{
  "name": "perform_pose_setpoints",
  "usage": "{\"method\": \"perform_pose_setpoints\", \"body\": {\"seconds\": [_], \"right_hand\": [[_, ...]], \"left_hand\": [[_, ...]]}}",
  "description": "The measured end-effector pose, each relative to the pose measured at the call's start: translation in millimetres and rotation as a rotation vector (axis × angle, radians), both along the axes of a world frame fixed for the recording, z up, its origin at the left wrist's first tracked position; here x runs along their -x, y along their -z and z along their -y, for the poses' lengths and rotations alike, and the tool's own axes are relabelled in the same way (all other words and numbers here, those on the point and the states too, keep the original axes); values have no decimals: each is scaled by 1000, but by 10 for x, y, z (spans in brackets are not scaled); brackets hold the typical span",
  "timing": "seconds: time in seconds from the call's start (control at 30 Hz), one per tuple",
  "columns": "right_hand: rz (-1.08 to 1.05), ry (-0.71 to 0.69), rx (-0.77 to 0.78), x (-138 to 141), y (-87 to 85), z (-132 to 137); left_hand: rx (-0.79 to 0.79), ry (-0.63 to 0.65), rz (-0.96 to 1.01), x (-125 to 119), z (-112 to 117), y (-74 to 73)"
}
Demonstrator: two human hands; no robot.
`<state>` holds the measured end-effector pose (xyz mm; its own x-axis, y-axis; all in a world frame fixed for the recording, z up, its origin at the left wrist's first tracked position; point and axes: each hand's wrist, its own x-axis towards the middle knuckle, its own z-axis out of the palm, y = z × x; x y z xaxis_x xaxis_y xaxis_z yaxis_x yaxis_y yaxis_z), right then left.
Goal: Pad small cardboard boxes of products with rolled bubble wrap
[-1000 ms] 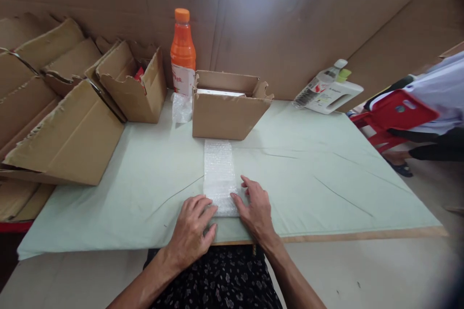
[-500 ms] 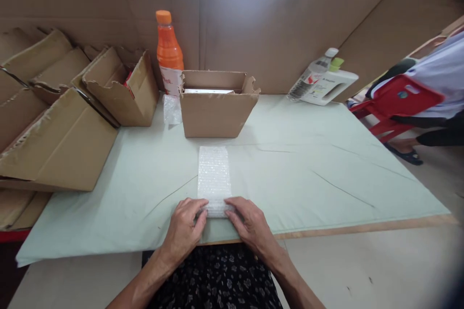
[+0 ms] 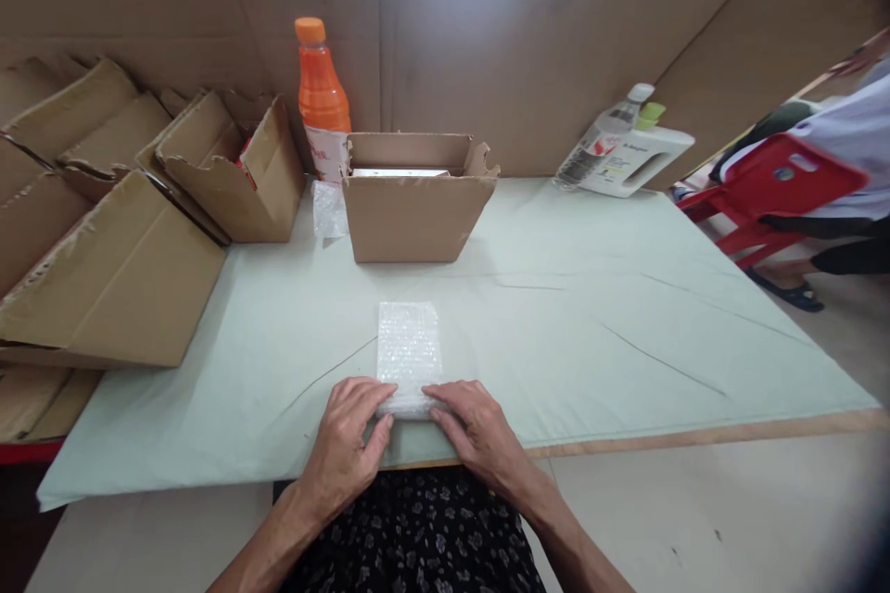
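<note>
A strip of clear bubble wrap (image 3: 409, 343) lies on the pale green cloth, its near end folded over into a thicker roll close to the table's front edge. My left hand (image 3: 351, 431) grips the left end of that roll, thumb at the near side and fingers on top. At the right end, my right hand (image 3: 476, 426) holds it in the same way. Whether anything is wrapped inside the roll I cannot tell. The far part of the strip lies flat, pointing away from me.
Beyond the strip stands an open cardboard box (image 3: 410, 220) with white items inside. An orange bottle (image 3: 324, 102) is behind it. Several cardboard boxes (image 3: 118, 278) crowd the left. At the back right lean a clear bottle (image 3: 602, 139) and white jug (image 3: 640, 162). A person sits on a red chair (image 3: 793, 181).
The flat part of the bubble wrap has become shorter, its far end now nearer to me. Both hands stay at the roll, fingers shifted slightly.
</note>
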<state>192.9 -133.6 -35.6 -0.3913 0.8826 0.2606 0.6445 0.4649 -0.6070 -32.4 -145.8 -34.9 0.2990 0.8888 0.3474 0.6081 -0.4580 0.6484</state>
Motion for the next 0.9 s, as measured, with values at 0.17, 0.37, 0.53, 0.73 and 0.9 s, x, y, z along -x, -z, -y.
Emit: {"method": "perform_pose_setpoints", "body": {"seconds": [0.17,0.37,0.53,0.73,0.9], "right_hand": [[61,131,-191,-23,-14,98],[196,-41,-163,128,6,-105],[80,-63,46,99,-63,-91],[192,48,-136,148,-108,-35],[232,26,-92,305,20,-260]], "left_hand": [[10,-123,-130,-80,-164,60],[-53,-223,-144,-43,-219,88],[-20,-37,-24,18,-15,0],[36,-201,-59,-56,-287,109],[256,-389,339,-65,-219,98]]}}
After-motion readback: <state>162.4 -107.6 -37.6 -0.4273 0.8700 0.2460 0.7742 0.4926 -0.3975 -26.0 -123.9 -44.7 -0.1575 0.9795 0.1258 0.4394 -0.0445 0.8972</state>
